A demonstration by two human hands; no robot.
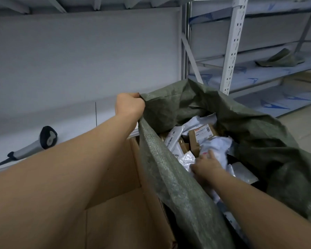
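A big green woven sack [258, 137] stands open in front of me, filled with parcels. My left hand [128, 105] grips the sack's rim at its upper left corner and holds it up. My right hand [206, 165] reaches down inside the sack, fingers curled round a crumpled white plastic mailer [216, 147]. A brown cardboard parcel with a white label [203, 134] lies just beyond that hand, among several white and silvery bags.
An open cardboard box [126, 209] sits left of the sack, below my left arm. A barcode scanner [43, 141] with a cable lies on the grey ledge at left. Metal shelving [233, 51] stands behind the sack at right, with a folded green sack [280, 59] on one shelf.
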